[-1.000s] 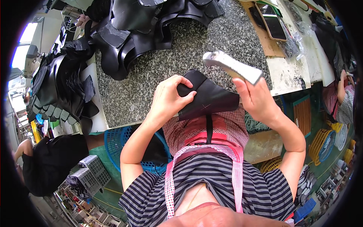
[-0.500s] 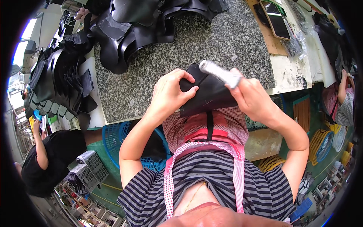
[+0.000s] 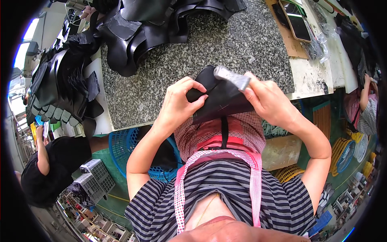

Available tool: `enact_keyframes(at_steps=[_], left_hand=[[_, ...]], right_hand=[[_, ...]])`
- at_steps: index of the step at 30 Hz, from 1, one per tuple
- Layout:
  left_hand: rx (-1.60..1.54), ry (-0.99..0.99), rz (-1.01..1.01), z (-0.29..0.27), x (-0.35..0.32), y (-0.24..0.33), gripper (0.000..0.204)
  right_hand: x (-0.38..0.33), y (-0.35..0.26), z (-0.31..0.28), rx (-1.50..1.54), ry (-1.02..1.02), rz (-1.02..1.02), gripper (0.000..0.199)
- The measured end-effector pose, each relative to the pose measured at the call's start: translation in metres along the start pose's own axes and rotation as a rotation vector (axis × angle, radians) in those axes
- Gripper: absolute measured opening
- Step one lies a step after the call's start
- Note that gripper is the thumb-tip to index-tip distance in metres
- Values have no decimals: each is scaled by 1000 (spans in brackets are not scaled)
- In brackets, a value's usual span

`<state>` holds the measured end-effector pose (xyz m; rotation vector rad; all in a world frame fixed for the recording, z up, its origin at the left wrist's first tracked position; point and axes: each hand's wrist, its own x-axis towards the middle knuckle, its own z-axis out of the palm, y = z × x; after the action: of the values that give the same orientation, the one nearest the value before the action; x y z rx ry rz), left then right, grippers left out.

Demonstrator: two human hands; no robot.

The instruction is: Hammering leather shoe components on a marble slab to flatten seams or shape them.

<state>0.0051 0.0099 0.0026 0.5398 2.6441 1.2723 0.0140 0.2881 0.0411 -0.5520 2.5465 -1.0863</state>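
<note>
Black leather piece [image 3: 223,97], folded over at the near edge of the table, sits between the two hands, overhanging toward the lap; small pale cross mark on it, just right of the left fingertips. Left hand [image 3: 179,96]: thumb and forefinger tips on the leather, bent toward each other; can't tell from here whether they pinch it or only press. Right hand [image 3: 270,99]: closed around a metal hammer [image 3: 233,77], handle mostly hidden in the fist. Change: a second ago the hammer was raised farther right of the left hand; now its head is in over the fold line, near those fingertips. So the tool looks brought to the work, a judgement; contact can't be told. Surface beyond the hands: speckled stone slab [image 3: 153,90], with a heap of black cut pieces [image 3: 151,22] past the left hand and a phone [image 3: 296,24] well beyond the right. Room: blue basket [image 3: 123,149] below the left forearm, co-worker in black [image 3: 50,169] farther left, yellow basket [image 3: 340,155] out past the right elbow.
</note>
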Motion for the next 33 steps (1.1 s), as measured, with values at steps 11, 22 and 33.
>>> enact_keyframes(at_steps=[11,22,33], left_hand=[[12,-24,-12,-2,2,3,20],[108,82,163,0,-13,-10,21],[45,-27,-18,-10,1,-4,25]], right_hand=[[-11,-2,12,85,182,-142,21],[-12,12,33,70,-1,73,25],[-6,0,13,90,20,-6,22]])
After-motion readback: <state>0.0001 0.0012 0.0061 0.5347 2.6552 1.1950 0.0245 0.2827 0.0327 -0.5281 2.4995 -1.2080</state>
